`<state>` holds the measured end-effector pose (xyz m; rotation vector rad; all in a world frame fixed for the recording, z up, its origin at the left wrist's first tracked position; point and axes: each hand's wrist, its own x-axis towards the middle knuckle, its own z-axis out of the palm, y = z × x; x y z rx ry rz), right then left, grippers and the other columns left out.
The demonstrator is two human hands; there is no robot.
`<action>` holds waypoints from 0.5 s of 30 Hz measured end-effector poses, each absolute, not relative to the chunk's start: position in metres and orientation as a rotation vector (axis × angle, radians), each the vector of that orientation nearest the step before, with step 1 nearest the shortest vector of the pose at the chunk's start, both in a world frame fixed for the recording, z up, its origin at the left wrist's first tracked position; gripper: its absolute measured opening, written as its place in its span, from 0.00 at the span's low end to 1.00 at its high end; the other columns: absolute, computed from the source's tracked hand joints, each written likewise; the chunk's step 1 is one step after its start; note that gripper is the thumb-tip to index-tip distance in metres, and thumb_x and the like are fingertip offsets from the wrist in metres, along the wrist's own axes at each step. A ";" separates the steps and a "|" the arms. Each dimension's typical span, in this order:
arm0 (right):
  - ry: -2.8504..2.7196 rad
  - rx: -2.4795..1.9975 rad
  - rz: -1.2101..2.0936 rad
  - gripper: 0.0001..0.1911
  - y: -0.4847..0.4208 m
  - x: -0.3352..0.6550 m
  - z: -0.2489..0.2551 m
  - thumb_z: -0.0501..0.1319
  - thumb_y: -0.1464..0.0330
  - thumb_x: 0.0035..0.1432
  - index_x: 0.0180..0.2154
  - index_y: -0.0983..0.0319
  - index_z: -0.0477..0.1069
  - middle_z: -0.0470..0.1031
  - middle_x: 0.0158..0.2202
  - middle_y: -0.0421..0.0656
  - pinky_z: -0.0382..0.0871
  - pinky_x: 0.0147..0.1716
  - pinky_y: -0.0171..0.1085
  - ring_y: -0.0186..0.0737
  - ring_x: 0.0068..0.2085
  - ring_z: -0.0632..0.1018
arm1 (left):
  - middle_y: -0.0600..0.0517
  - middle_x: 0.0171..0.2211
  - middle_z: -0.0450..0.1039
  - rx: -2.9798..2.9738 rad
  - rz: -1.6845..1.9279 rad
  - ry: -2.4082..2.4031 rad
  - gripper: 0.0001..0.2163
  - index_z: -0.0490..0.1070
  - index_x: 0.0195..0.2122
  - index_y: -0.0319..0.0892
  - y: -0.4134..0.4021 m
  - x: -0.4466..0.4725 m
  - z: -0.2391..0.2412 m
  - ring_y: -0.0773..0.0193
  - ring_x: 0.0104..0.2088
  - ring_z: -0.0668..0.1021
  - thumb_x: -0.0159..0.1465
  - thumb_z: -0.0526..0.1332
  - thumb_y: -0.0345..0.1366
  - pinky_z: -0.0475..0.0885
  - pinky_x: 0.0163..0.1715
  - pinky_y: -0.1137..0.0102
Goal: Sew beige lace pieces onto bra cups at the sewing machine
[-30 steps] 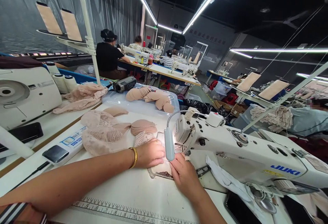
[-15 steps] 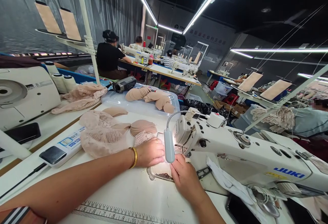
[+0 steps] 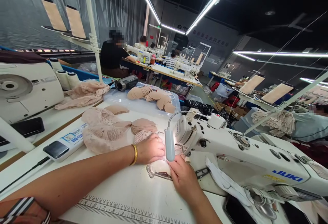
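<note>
A white sewing machine (image 3: 230,152) lies across the right side, its needle area hidden behind a small grey lamp (image 3: 169,145). My left hand (image 3: 151,148), a gold bangle at its wrist, presses curled fingers on beige lace fabric (image 3: 143,136) beside the needle. Just right of the lamp, my right hand (image 3: 183,174) is closed, thumb and fingers together at the near edge of the work; lamp and glare hide the tips. More sheer lace (image 3: 102,131) is heaped to the left. A stack of beige oval pads (image 3: 144,126) sits behind my left hand.
More beige pads (image 3: 140,93) lie on a translucent plastic lid (image 3: 118,96) at the back. A control box (image 3: 56,149) stands left, a ruler strip (image 3: 115,210) runs along the front. Phones (image 3: 237,210) and white cloth (image 3: 225,181) lie right. Co-workers sit at machines farther off.
The view has shifted slightly. Both hands stay at almost the same place beside the needle, with the lace lying much as before.
</note>
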<state>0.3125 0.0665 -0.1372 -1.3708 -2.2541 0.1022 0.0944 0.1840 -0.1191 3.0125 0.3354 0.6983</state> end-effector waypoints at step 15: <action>-2.060 -1.258 0.400 0.14 0.060 0.304 -0.130 0.51 0.67 0.72 0.48 0.57 0.75 0.74 0.40 0.46 0.66 0.42 0.43 0.46 0.41 0.73 | 0.49 0.29 0.74 2.999 0.655 0.604 0.10 0.71 0.34 0.39 0.184 0.087 -0.108 0.58 0.31 0.73 0.57 0.57 0.19 0.63 0.41 0.61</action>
